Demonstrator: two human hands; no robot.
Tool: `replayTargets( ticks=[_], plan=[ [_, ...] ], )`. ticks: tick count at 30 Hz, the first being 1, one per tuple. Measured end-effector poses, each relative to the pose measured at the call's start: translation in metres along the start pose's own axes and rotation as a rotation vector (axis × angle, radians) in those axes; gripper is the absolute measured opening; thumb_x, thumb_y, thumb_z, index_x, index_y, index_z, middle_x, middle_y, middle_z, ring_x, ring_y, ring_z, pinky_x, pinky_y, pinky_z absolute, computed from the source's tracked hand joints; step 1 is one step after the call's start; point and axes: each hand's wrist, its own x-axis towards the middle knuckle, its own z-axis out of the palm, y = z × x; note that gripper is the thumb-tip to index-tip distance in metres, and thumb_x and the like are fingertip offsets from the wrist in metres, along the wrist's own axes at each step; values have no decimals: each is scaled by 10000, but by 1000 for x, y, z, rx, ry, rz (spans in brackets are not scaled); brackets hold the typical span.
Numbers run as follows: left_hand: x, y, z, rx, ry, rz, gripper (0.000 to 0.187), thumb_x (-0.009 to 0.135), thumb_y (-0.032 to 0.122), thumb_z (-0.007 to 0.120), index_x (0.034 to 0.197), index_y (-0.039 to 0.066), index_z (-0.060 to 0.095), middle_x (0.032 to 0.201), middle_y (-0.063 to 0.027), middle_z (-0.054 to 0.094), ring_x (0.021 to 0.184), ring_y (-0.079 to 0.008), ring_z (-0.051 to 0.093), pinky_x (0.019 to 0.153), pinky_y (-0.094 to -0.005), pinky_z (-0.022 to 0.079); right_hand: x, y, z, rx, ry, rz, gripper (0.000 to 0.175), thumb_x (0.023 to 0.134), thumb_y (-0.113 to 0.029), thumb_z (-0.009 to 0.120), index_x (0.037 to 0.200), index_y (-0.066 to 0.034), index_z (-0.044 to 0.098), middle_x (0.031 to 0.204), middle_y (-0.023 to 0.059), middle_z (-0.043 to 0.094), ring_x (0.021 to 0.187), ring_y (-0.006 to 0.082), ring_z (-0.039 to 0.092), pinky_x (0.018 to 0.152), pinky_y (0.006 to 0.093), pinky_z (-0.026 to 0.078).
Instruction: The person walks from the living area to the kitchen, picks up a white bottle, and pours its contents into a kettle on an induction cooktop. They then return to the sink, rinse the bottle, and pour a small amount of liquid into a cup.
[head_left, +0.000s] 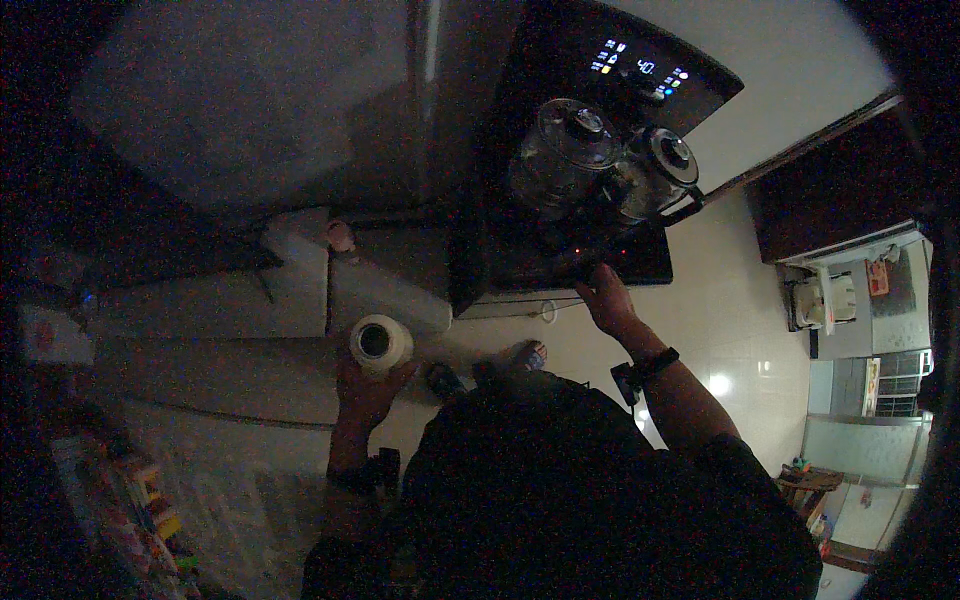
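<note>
My left hand (367, 394) is wrapped around a pale, round-mouthed vessel (384, 346), perhaps a cup or jar, held upright. Its opening looks dark, and the contents cannot be made out. My right hand (611, 302) reaches to the front edge of a black water dispenser (510, 259), fingertips at or very near its panel below two small red lights. Dimness hides what the fingers do there. On the dispenser stand a lidded glass kettle (551, 180) and a second kettle (651, 180) with a steel-rimmed lid and black handle. Behind them glows a display panel (637, 69).
Left of the dispenser is a pale cabinet or box (390, 289), with a pinkish round object (340, 236) near it. A white ring-shaped thing (550, 311) is by the dispenser's base. Tiled floor (720, 315) stretches right towards a wooden stool (810, 480). Much is dark.
</note>
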Motion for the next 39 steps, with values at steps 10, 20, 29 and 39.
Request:
replayTargets(
  ticks=[10, 20, 29, 39],
  plan=[
    [-2, 13, 9, -59, -14, 48, 891, 698, 268, 898, 1377, 61, 361, 1287, -176, 539, 1182, -335, 552, 999, -467, 464, -1, -2, -16, -36, -76, 151, 424, 941, -236, 648, 1279, -38, 484, 1196, 201, 577, 1095, 390, 564, 932, 470, 472],
    [-2, 29, 17, -62, -40, 75, 801, 723, 274, 886, 1330, 65, 407, 1251, -164, 561, 1159, -319, 571, 989, -455, 474, -5, 26, -16, -174, -104, 176, 451, 938, -257, 648, 1317, -52, 514, 1224, 212, 588, 1100, 394, 575, 928, 477, 493],
    [-5, 41, 24, -45, -51, 70, 777, 716, 250, 887, 1316, 67, 429, 1236, -150, 579, 1143, -305, 586, 977, -437, 490, -6, 18, -35, -70, -82, 132, 398, 933, -209, 649, 1280, -44, 545, 1165, 203, 630, 1069, 398, 608, 903, 472, 511],
    [-8, 44, 40, -6, -5, 95, 789, 702, 246, 896, 1316, 54, 441, 1240, -155, 574, 1149, -310, 582, 980, -439, 486, -8, 22, -46, -31, -55, 140, 394, 937, -200, 645, 1289, -54, 543, 1187, 201, 626, 1067, 402, 607, 904, 465, 512]
  ],
)
